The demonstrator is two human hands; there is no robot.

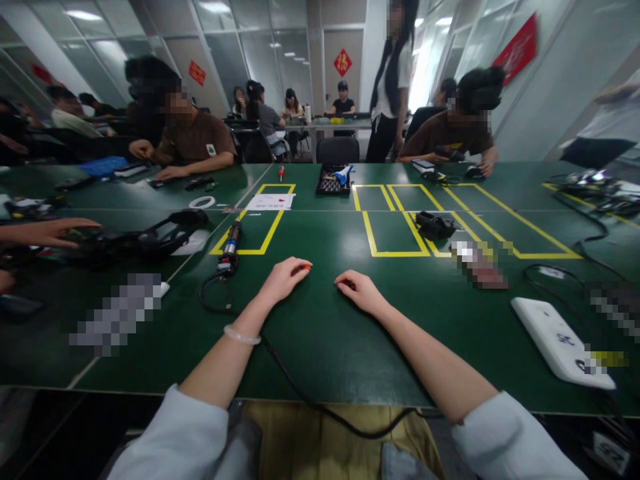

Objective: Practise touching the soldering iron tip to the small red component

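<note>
My left hand (285,280) is over the green table (310,347) with its fingers pinched together. A small orange piece (307,267) shows at its fingertips; its kind is not clear. A short gap to the right, my right hand (364,291) has its thumb and fingers curled together. Something dark shows inside that curl, but I cannot make out whether it is a thing or a shadow. Left of my left hand lies a cylindrical corded tool (231,241), which looks like an electric screwdriver. A black clamp-like part (435,225) lies beyond my right hand.
Yellow tape outlines (400,254) mark the table. Farther back are a black tray (334,181) of small parts and a white paper sheet (271,202). A white power bank (563,341) lies at right. A black cable (300,393) crosses the front edge. A co-worker's hand (55,232) is at left.
</note>
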